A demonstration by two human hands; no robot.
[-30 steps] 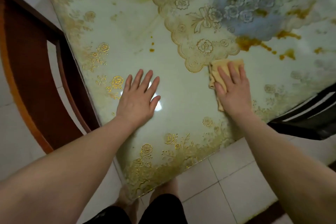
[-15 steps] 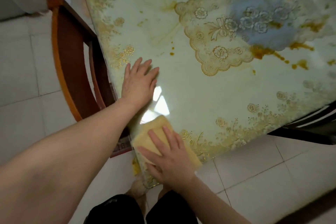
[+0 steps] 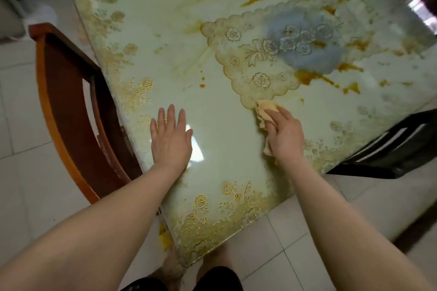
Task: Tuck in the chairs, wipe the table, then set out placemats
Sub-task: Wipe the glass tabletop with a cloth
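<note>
A glossy pale table [image 3: 227,106] with gold flower borders and a printed blue-and-gold doily pattern fills the view. Orange-brown stains [image 3: 307,77] streak its middle and far right. My left hand [image 3: 171,139] lies flat on the tabletop near the left edge, fingers straight. My right hand [image 3: 285,134] grips a bunched yellow cloth [image 3: 266,110] and presses it on the table at the doily pattern's near tip. A wooden chair [image 3: 68,106] stands tucked against the table's left side.
A black chair [image 3: 387,149] sits under the table's right edge. White floor tiles [image 3: 290,243] surround the table's near corner, where my feet stand. Dark furniture shows at the far right corner.
My right hand swept the cloth from the near corner back up and right to the doily pattern's tip, and the cloth is now bunched. My left hand stayed flat on the table.
</note>
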